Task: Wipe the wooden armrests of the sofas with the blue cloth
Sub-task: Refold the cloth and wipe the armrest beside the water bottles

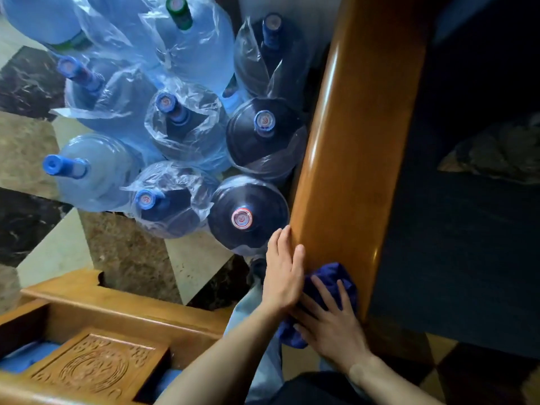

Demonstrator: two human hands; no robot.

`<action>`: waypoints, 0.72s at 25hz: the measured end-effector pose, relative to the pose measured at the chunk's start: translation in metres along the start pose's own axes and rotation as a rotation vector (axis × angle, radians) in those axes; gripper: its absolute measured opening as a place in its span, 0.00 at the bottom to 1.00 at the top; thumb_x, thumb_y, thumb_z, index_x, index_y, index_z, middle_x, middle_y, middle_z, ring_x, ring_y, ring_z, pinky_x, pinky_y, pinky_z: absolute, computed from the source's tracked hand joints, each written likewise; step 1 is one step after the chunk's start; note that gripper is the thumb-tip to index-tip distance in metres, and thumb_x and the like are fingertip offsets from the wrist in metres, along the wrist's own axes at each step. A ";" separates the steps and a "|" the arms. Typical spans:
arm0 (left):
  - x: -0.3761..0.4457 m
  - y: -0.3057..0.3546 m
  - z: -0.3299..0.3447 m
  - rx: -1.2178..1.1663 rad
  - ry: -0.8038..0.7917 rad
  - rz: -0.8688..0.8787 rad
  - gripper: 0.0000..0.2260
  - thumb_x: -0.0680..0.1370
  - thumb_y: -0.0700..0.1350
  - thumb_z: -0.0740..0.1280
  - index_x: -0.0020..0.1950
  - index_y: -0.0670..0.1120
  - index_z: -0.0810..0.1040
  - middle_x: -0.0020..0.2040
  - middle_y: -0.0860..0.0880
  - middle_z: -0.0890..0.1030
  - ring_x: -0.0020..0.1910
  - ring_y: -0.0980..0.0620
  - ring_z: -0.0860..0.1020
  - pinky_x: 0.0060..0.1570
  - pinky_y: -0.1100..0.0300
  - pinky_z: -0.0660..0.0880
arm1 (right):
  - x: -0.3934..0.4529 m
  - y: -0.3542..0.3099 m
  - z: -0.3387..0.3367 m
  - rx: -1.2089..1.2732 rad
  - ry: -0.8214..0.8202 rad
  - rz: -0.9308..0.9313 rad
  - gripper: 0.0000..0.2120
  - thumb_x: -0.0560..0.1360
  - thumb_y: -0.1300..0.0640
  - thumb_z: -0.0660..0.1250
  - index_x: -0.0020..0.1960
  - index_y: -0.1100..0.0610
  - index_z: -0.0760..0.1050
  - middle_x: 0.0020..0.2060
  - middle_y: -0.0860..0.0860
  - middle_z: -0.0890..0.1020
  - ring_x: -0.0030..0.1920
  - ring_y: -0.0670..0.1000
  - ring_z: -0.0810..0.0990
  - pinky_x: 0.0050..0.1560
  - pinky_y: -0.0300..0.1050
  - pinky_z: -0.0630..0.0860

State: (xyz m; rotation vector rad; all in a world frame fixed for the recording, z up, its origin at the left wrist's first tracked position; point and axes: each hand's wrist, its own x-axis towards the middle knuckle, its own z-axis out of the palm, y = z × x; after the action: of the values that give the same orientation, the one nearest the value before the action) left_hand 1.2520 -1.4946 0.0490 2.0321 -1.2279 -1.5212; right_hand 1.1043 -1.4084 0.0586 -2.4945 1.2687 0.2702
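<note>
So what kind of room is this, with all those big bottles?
Probably a living room at home. There's a sofa with a polished wooden armrest, a carved wooden table, a patterned marble floor, and water jugs stored beside the sofa.

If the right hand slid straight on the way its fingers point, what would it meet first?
The right hand presses the crumpled blue cloth, fingers pointing up along the polished wooden armrest. Beyond the cloth lies only bare wood; the way looks free, as far as shown.
</note>
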 end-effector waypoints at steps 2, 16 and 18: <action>-0.022 -0.009 0.010 0.205 0.033 0.165 0.29 0.82 0.59 0.52 0.81 0.51 0.55 0.82 0.46 0.52 0.81 0.51 0.50 0.79 0.51 0.49 | -0.017 0.013 0.001 0.037 -0.033 0.272 0.27 0.77 0.38 0.54 0.75 0.38 0.63 0.80 0.43 0.55 0.81 0.58 0.44 0.72 0.71 0.49; -0.004 0.050 0.069 0.504 0.369 0.342 0.26 0.81 0.55 0.54 0.79 0.51 0.58 0.82 0.45 0.55 0.81 0.45 0.50 0.79 0.47 0.44 | 0.110 0.183 -0.053 0.548 0.274 0.643 0.28 0.83 0.39 0.51 0.80 0.39 0.48 0.82 0.50 0.44 0.78 0.67 0.53 0.66 0.67 0.70; -0.002 0.065 0.065 0.329 0.421 0.283 0.27 0.81 0.54 0.54 0.79 0.49 0.58 0.81 0.44 0.56 0.81 0.46 0.53 0.79 0.50 0.48 | 0.061 0.145 -0.023 0.361 0.270 0.458 0.28 0.82 0.42 0.54 0.80 0.43 0.53 0.82 0.50 0.47 0.78 0.71 0.50 0.71 0.69 0.64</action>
State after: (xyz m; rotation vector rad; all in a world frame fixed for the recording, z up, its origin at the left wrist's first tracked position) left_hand 1.1651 -1.5158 0.0702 2.1111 -1.5717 -0.7515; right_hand 1.0234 -1.5425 0.0314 -1.9630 1.8096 -0.1877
